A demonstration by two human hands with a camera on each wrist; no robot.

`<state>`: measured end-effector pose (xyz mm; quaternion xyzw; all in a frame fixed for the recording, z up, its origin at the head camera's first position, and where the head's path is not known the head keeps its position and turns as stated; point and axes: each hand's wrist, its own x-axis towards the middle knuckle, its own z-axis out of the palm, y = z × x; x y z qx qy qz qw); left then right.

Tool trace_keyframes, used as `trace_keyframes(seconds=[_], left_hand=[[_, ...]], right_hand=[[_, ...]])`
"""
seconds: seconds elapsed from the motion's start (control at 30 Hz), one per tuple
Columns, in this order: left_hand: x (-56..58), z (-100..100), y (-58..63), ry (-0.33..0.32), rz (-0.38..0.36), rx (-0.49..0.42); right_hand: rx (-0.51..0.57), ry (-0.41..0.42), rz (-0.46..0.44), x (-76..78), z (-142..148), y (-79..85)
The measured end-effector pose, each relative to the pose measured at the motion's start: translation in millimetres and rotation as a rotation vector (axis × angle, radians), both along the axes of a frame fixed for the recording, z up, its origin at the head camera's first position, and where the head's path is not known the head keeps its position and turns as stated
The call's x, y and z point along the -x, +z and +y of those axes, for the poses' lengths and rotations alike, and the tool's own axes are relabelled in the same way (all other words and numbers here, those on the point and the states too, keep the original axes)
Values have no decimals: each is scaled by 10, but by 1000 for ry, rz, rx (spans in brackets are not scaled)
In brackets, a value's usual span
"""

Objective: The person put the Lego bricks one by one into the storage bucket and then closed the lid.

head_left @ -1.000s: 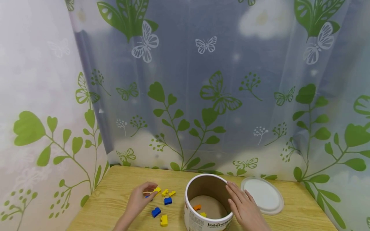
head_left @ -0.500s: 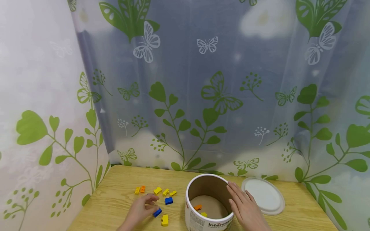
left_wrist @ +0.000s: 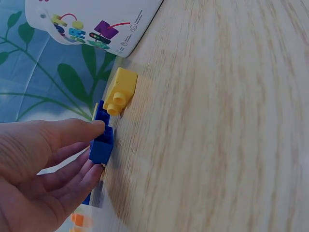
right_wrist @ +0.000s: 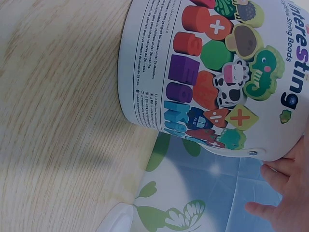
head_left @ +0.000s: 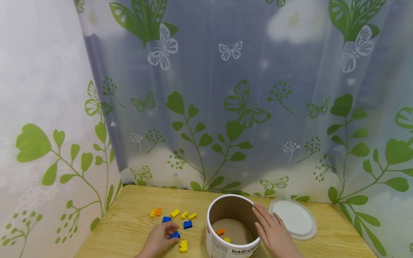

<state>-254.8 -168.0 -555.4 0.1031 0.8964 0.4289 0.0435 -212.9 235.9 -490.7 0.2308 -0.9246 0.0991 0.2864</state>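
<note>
My left hand [head_left: 158, 237] is low over the table, with a blue toy brick [left_wrist: 102, 147] pinched between thumb and fingers. Just beyond that brick in the left wrist view is a yellow brick [left_wrist: 121, 89], studs facing my hand. A second blue brick [head_left: 166, 219] lies behind my fingers, and a third blue brick [head_left: 188, 224] sits to their right. My right hand [head_left: 274, 231] rests with straight fingers against the right rim of a white round bucket [head_left: 211, 236]. Inside the bucket, an orange brick [head_left: 220, 232] and a yellow piece [head_left: 227, 239] lie on the bottom.
Behind my left hand are several yellow bricks [head_left: 175, 213], plus an orange brick [head_left: 158, 211] beside a narrow yellow one [head_left: 152, 213]. The bucket's white lid [head_left: 294, 219] lies flat to the right. A patterned curtain [head_left: 206, 107] hangs along the table's far edge.
My left hand has come from the far yellow and blue bricks toward the near blue brick and now pinches it. The right hand stays at the bucket rim.
</note>
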Motion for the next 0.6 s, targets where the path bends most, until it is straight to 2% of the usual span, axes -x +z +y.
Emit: trace_keyframes(seconds=[0.3, 0.43, 0.6], left_hand=[[-14, -3, 30, 33, 29, 35], [-6, -27, 97, 42, 51, 2], [3, -18, 250, 44, 81, -31]], right_hand=[[-10, -2, 9, 3, 0, -3], [-19, 2, 31, 0, 3, -1], [-22, 4, 34, -4, 6, 6]])
